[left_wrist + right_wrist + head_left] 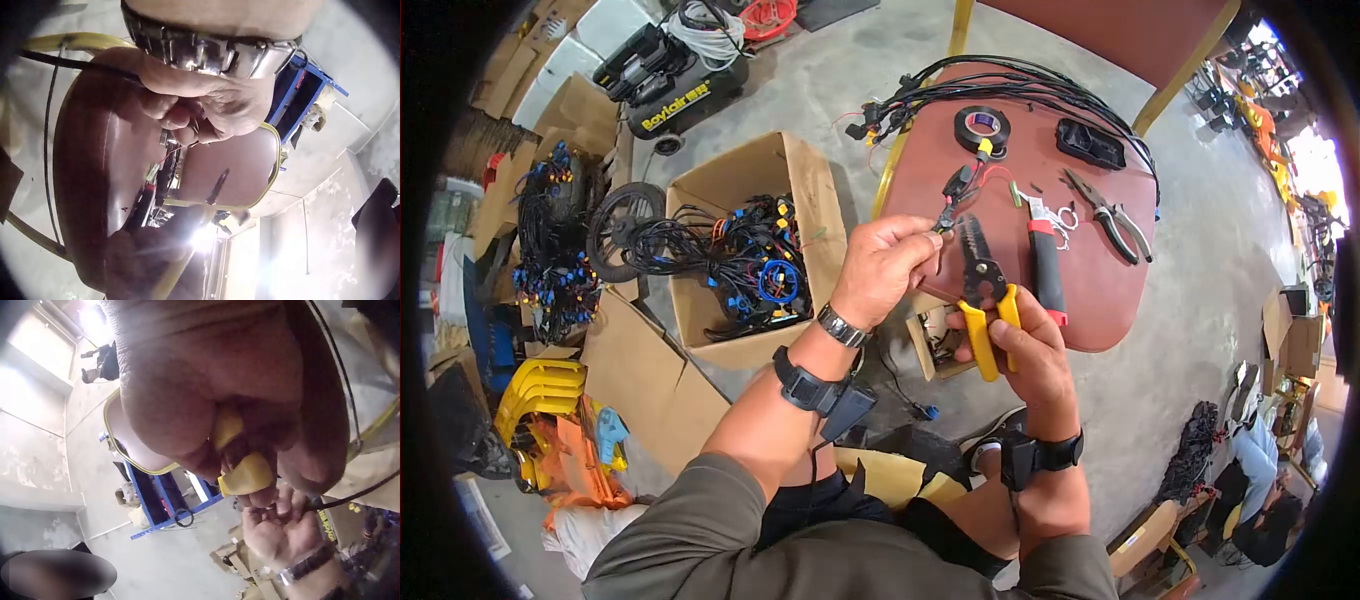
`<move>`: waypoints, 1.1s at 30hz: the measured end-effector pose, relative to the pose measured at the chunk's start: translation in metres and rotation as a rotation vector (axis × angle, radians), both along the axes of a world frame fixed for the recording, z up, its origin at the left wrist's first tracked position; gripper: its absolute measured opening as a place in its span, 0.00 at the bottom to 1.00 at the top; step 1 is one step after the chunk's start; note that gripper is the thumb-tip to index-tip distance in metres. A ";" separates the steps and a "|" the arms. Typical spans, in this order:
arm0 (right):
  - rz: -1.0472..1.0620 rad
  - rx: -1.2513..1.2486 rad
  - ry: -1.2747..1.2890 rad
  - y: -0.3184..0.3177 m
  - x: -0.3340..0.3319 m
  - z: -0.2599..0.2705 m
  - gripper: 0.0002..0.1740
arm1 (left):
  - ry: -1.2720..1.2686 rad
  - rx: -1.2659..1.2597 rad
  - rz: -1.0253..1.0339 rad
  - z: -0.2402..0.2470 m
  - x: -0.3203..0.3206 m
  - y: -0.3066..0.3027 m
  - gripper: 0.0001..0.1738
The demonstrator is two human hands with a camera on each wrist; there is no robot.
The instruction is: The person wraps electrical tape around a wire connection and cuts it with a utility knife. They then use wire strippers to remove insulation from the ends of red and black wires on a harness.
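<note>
My left hand pinches a black cable between thumb and fingers, over the front edge of the red-brown chair seat. A black connector with a yellow end and thin red wire lies just beyond the fingertips. In the left wrist view, a thin red wire runs out from the pinching fingers. My right hand grips wire strippers by their yellow handles, the dark blades pointing away from me and close beside the cable. Part of the cable is hidden inside the left hand.
On the seat lie a tape roll, a black tray, pliers, a red-and-black handled tool and a cable bundle. A cardboard box of wiring stands left, near an air compressor.
</note>
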State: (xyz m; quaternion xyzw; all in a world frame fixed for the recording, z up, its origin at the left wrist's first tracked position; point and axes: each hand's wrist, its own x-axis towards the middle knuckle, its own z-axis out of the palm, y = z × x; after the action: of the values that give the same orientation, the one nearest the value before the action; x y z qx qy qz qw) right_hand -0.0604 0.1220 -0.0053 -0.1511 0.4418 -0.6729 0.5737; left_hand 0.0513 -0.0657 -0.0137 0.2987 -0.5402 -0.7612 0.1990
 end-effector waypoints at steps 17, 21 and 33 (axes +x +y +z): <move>0.161 -0.039 -0.001 0.013 0.022 0.012 0.14 | 0.204 0.066 -0.067 0.008 0.033 0.015 0.11; 0.168 -0.024 0.052 0.015 0.022 0.014 0.14 | 0.219 0.085 -0.102 0.007 0.034 0.015 0.12; 0.157 0.043 0.225 0.020 0.021 0.008 0.21 | 0.164 0.060 -0.190 0.020 0.035 0.016 0.11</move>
State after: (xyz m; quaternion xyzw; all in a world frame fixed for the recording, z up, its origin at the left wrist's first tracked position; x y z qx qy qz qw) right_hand -0.0399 0.1416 0.0023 -0.2472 0.5047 -0.5951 0.5745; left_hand 0.0864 -0.0496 0.0068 0.1887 -0.5249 -0.8144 0.1604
